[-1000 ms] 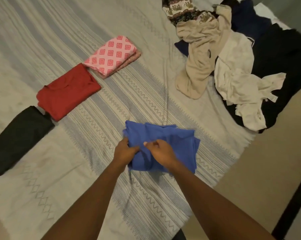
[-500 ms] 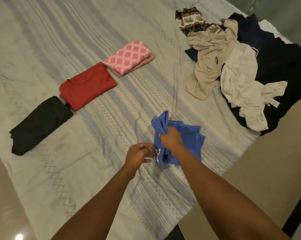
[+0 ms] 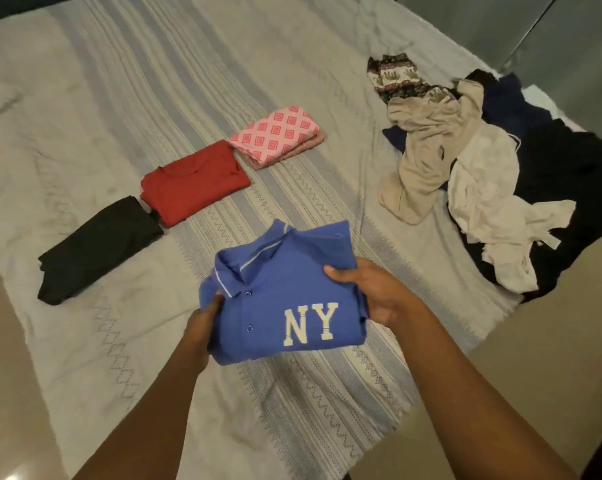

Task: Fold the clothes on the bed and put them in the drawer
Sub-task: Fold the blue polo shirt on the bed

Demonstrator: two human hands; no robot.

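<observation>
Both hands, left hand (image 3: 202, 320) and right hand (image 3: 372, 289), hold the folded blue polo (image 3: 285, 299) by its sides above the bed (image 3: 85, 133). Three folded pieces (image 3: 195, 181) lie beyond it. The unfolded heap (image 3: 483, 174) to its right remains, and no drawer shows.

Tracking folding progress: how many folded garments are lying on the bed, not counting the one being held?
3, in a diagonal row left of the hands: black nearest, red in the middle, pink patterned farthest.

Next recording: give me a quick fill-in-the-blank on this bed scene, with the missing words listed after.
1. The blue polo shirt, gripped by the left hand and right hand, bears the letters ____.
2. The folded garment between the black one and the pink patterned one is ____.
3. The folded garments lying on the bed number ____.

Missing words: NY; red; three
</observation>
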